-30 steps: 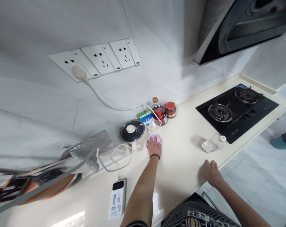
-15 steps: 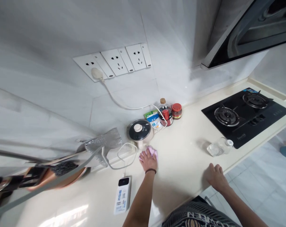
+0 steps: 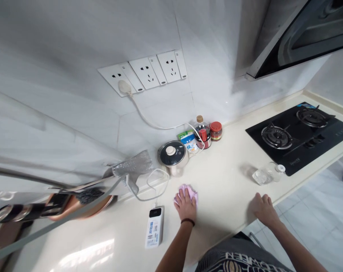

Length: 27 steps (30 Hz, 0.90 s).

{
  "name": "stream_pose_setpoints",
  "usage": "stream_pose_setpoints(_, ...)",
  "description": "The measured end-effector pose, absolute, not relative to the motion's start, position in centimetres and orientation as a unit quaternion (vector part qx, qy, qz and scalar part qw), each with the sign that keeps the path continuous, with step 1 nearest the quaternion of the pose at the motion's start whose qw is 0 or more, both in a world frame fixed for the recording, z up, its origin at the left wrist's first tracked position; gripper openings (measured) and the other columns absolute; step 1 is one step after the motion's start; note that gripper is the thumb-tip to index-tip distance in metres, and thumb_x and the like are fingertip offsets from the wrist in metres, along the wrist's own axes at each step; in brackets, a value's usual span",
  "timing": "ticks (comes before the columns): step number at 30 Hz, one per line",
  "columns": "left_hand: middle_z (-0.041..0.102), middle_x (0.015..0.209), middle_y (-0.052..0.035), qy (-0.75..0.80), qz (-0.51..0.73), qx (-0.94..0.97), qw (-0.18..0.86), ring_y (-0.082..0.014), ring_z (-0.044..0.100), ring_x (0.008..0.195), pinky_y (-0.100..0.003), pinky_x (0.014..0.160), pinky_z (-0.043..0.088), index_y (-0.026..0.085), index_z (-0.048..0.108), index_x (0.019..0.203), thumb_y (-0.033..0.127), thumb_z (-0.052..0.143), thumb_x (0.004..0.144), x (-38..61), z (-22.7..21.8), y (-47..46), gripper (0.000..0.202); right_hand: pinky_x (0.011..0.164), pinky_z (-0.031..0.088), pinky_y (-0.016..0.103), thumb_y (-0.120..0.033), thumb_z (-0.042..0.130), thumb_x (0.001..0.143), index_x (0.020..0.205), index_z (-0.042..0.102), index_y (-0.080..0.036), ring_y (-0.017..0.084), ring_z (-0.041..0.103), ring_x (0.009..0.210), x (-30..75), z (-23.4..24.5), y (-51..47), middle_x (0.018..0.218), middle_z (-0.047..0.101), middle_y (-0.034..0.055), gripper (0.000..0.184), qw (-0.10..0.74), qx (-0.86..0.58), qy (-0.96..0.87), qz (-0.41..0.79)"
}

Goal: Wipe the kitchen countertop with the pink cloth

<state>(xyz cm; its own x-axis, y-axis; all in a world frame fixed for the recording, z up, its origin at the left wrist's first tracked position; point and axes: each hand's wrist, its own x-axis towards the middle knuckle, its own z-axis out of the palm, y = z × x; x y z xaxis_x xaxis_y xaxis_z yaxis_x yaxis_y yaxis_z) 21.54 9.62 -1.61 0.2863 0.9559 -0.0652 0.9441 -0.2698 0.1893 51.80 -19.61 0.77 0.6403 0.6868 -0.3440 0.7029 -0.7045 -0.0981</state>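
Note:
A lilac cloth [image 3: 191,192] lies bunched on the countertop under my left hand [image 3: 185,206], whose fingers are spread over it and press it down. My right hand [image 3: 265,210] rests on the counter near its front edge, fingers curled in, nothing visible in them. Beyond the cloth stands a small cream electric pot [image 3: 178,166] with a dark glass lid [image 3: 178,148]. A clear glass bottle [image 3: 264,175] with a white cap lies on its side just past my right hand.
A white power bank [image 3: 154,228] with a cable lies left of the cloth. Seasoning packets [image 3: 190,142], a dark sauce bottle [image 3: 202,138] and a red-lidded jar [image 3: 216,132] stand by the wall. Right is a black gas hob [image 3: 298,141]; left, a copper-coloured pan [image 3: 89,209].
My left hand has drawn the cloth away from the pot's base, towards me and slightly right. My right hand stays at the counter edge. The whole view has shifted a little.

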Motion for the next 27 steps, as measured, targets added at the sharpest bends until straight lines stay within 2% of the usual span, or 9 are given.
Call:
stream_pose_setpoints(4,0.033,0.174,-0.0201,0.635,0.053,0.766,0.089,-0.0416,0.028,0.16,-0.062,0.128,0.028,0.011,0.044,0.162,0.039,0.038,0.104,20.0,-1.8,9.4,0.065,0.116,0.04,0.057,-0.027,0.06,0.075,0.16,0.041,-0.009,0.048,0.042,0.147,51.8,1.1,-19.6,0.151,0.051,0.0262,0.089,0.048,0.913,0.355,-0.196)
stream_pose_setpoints(9,0.038,0.169,-0.0274,0.756,0.085,0.645,0.065,-0.0423,0.033,0.158,-0.062,0.126,0.032,0.005,0.043,0.16,0.044,0.039,0.103,19.5,0.1,17.0,0.069,0.119,0.037,0.058,-0.03,0.061,0.078,0.16,0.038,-0.009,0.047,0.042,0.147,51.8,1.6,-19.4,0.154,0.048,0.027,0.088,0.063,0.911,0.353,-0.203)
stream_pose_setpoints(15,0.036,0.166,-0.0349,0.798,0.083,0.594,0.052,-0.0459,0.04,0.153,-0.07,0.118,0.037,0.003,0.036,0.161,0.04,0.038,0.102,19.7,1.1,21.8,0.07,0.119,0.035,0.059,-0.029,0.062,0.079,0.161,0.037,-0.01,0.048,0.04,0.148,51.6,2.0,-19.2,0.153,0.05,0.0271,0.087,0.06,0.912,0.352,-0.202)
stream_pose_setpoints(18,0.036,0.168,-0.032,0.773,0.078,0.628,0.054,-0.0459,0.036,0.156,-0.069,0.121,0.034,0.005,0.041,0.16,0.04,0.041,0.102,20.8,1.0,19.2,0.069,0.119,0.034,0.057,-0.028,0.062,0.079,0.161,0.036,-0.007,0.048,0.038,0.148,51.5,2.2,-19.1,0.156,0.045,0.029,0.089,0.059,0.912,0.348,-0.208)
stream_pose_setpoints(21,0.034,0.172,-0.0257,0.687,0.049,0.721,0.069,-0.045,0.028,0.16,-0.071,0.125,0.026,0.011,0.046,0.16,0.039,0.043,0.102,22.3,0.6,13.6,0.065,0.12,0.033,0.057,-0.028,0.062,0.078,0.161,0.036,-0.005,0.048,0.039,0.147,51.4,2.4,-19.0,0.155,0.046,0.0304,0.09,0.056,0.912,0.35,-0.208)
stream_pose_setpoints(24,0.032,0.173,-0.0219,0.59,0.005,0.801,0.1,-0.0457,0.025,0.161,-0.076,0.125,0.019,0.019,0.047,0.162,0.037,0.047,0.1,23.0,-0.3,7.0,0.064,0.119,0.033,0.059,-0.027,0.062,0.077,0.161,0.037,-0.005,0.049,0.038,0.147,51.4,2.4,-19.0,0.155,0.047,0.0299,0.09,0.041,0.915,0.346,-0.203)
stream_pose_setpoints(27,0.032,0.175,-0.0173,0.511,-0.018,0.85,0.126,-0.0457,0.024,0.161,-0.076,0.127,0.016,0.024,0.046,0.163,0.037,0.053,0.098,22.0,-1.1,1.9,0.066,0.118,0.035,0.059,-0.028,0.062,0.075,0.161,0.037,-0.007,0.05,0.037,0.148,51.5,2.4,-19.2,0.155,0.046,0.0285,0.092,0.024,0.916,0.338,-0.215)
